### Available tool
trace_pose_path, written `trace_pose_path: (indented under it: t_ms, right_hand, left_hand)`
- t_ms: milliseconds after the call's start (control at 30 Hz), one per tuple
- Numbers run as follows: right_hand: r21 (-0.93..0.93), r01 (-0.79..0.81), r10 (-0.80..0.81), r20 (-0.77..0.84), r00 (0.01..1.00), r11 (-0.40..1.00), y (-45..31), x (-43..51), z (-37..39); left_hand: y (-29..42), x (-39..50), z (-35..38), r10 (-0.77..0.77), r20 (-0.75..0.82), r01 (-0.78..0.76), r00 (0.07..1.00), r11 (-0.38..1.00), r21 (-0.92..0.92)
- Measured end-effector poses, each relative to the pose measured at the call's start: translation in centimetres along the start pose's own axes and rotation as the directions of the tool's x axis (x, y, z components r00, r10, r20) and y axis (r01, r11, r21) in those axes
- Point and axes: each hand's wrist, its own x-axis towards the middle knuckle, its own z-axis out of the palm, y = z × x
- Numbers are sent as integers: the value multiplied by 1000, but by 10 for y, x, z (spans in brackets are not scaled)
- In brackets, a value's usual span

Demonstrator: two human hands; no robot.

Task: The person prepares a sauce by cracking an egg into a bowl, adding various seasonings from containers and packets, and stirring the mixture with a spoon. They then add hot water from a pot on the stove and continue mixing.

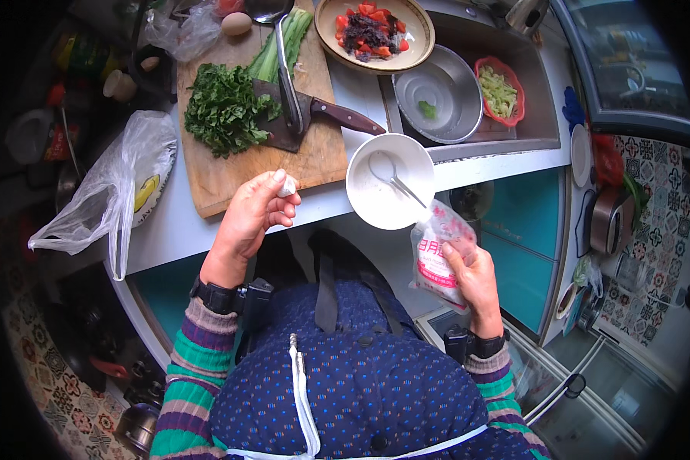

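Observation:
My right hand (475,277) grips a clear plastic bag (435,263) with pink print and white contents. The bag tilts so that its upper end meets the rim of a white bowl (361,192). Inside that bowl lies a metal spoon (382,167), its handle pointing toward the bag. My left hand (247,215) pinches a small white object (288,186) between thumb and fingers, just off the near edge of a wooden cutting board (218,187). What the small object is, I cannot tell.
The board bears chopped greens (224,112), green stalks (282,46), a cleaver (348,117) and an egg (237,23). A plate of tomato pieces (379,50) overlaps the sink (529,92), which holds a metal basin (437,95) and a red basket (517,95). A plastic bag (123,172) stands left.

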Motion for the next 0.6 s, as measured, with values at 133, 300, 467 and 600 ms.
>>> trace_pose_path:
  t_ms: [133,300,467,600]
  right_hand:
    - [-26,20,-21,-34,999,999,1,0,-1]
    - [-117,39,-38,12,999,992,1,2,-2]
    - [195,-31,25,36,999,980,1,-2,-5]
    - [223,69,-73,13,997,972,-3,-10,-7]
  left_hand:
    - [0,2,1,2,1,-2,1000,1000,-7]
    - [-2,3,1,-9,9,9,1000,1000,-9]
    - [0,4,5,-18,22,18,1000,1000,-10]
    - [12,0,23,-44,83,37,996,995,94]
